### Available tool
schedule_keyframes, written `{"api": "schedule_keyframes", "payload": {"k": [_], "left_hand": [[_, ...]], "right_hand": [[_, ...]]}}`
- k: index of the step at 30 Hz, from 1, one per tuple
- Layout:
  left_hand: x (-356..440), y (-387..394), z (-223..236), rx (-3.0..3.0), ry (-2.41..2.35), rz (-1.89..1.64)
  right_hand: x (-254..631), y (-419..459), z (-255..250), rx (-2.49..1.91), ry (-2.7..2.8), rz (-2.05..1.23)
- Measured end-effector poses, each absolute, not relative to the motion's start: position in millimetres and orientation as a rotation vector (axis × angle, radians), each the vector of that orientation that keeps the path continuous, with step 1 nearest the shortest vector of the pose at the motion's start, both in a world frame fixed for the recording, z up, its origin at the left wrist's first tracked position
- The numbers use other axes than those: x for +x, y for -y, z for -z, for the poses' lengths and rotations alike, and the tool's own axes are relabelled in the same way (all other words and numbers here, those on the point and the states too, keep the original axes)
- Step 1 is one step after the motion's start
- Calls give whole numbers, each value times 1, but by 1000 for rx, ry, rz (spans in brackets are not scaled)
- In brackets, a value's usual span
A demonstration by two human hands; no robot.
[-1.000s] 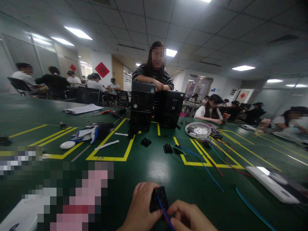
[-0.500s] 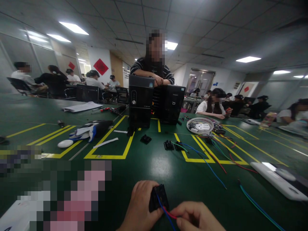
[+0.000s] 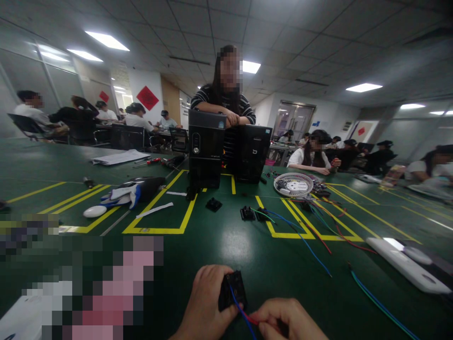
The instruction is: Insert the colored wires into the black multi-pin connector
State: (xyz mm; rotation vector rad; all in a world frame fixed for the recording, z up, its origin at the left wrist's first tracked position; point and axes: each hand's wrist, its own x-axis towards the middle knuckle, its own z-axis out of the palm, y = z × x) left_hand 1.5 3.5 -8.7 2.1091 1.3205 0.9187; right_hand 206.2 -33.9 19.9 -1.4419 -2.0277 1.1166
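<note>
Low in the middle of the head view, my left hand (image 3: 210,300) is closed round a small black plastic block (image 3: 234,289) with metal contacts on its upper face. A blue wire (image 3: 235,298) runs from the block down towards the bottom edge. To the right, my right hand (image 3: 288,318) pinches a red wire (image 3: 252,319) close to the block and beside the blue one. Whether the red wire's end sits inside the block I cannot tell, since my left thumb and the blue wire cover that spot.
Similar black blocks (image 3: 247,213) lie ahead on the green table (image 3: 170,257). Loose blue and green wires (image 3: 371,298) and a white rounded device (image 3: 406,264) are on the right. A white round basket (image 3: 293,184) stands behind. A person (image 3: 231,99) leans on two black computer cases (image 3: 205,148).
Both hands have kept their grips and nearly the same places. My right hand has shifted very slightly left, and the whole view has moved a little.
</note>
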Motion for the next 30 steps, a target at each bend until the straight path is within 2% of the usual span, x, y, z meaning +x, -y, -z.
{"api": "schedule_keyframes", "payload": {"k": [6,12,22,30], "left_hand": [[2,-5,10,2120,-1295,-935],[2,-4,8,2133,-1281,-938],[1,-5,11,2138,-1294,-907],[1,-6,8,2164,-1269,-927]], "right_hand": [[205,34,-35,-1482,2094,-822],[200,36,-35,-1413,2090,-835],[199,33,-36,-1377,2209,-1069],[204,37,-37,-1450,2163,-809]]}}
